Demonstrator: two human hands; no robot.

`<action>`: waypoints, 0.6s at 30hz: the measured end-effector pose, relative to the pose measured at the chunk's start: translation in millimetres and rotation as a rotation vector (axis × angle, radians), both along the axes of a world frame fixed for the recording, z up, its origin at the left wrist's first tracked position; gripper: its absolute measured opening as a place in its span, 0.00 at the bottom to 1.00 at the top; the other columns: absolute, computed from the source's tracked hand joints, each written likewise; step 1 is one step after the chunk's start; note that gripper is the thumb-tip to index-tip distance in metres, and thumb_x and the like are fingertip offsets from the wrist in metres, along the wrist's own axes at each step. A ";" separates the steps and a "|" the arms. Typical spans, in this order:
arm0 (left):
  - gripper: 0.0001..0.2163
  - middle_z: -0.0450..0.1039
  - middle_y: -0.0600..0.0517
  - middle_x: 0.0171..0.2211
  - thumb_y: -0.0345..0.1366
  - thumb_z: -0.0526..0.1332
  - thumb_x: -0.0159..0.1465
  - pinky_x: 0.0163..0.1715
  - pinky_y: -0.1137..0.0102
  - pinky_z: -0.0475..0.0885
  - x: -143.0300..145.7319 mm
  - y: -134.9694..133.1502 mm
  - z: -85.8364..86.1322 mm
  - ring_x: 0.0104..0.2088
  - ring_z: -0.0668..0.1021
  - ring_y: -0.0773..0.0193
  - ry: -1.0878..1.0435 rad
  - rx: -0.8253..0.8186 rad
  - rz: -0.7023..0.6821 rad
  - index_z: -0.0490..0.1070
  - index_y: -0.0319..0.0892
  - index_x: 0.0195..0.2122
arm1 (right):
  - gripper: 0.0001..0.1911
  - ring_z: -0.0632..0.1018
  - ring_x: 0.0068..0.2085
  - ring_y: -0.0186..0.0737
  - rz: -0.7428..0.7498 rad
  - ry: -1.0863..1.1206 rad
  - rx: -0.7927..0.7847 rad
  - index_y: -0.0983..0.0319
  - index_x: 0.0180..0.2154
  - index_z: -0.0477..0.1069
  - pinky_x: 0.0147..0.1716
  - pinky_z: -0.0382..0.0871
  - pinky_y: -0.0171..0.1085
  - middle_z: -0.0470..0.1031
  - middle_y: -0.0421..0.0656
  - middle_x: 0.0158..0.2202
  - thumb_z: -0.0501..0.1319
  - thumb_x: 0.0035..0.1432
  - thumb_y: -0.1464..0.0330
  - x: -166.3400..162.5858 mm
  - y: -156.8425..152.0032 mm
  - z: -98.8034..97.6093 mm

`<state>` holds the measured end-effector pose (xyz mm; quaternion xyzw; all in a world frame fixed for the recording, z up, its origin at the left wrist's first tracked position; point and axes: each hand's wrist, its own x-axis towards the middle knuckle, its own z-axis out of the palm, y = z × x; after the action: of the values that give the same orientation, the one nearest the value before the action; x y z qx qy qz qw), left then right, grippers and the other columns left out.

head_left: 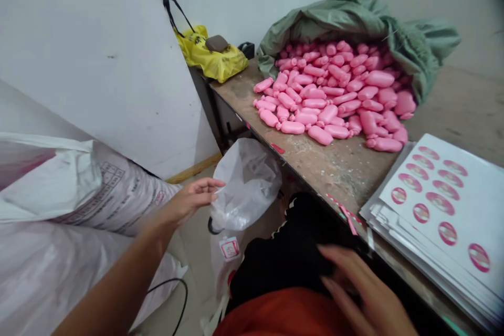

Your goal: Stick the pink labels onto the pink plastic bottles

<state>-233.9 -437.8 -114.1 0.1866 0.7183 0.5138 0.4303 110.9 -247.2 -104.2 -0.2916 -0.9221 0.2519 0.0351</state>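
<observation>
My left hand (pixel 197 198) is at the near rim of a translucent plastic bag (pixel 248 189), its fingertips closed on the edge. The bag hangs beside the table with its mouth spread. Over my lap, my right hand (pixel 360 286) is slightly blurred, its fingers apart and nothing in them. Many pink bottle-shaped pieces (pixel 315 102) lie heaped on the table (pixel 326 168), spilling from a green woven sack (pixel 331 10) on its side. To the right of the pile sits a stack of white sheets (pixel 449 220) with round pink stickers.
A yellow bag (pixel 220 63) with a brown object on top stands at the table's far left corner. Large white printed sacks (pixel 106 199) fill the left side. A black cable (pixel 185 294) lies on the floor, and a white wall (pixel 98 52) rises behind.
</observation>
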 end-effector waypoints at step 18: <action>0.22 0.67 0.43 0.53 0.48 0.57 0.62 0.44 0.59 0.71 -12.1 12.6 -9.0 0.50 0.72 0.52 0.511 -0.449 0.026 0.64 0.43 0.54 | 0.06 0.71 0.40 0.42 0.684 0.004 0.291 0.57 0.35 0.70 0.52 0.47 0.54 0.75 0.40 0.31 0.55 0.60 0.71 -92.4 -11.5 -59.7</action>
<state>-245.9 -425.2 -123.1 0.2005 0.9005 0.2850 0.2601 18.5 -258.7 -164.0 0.0419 -0.9924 0.1156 -0.0083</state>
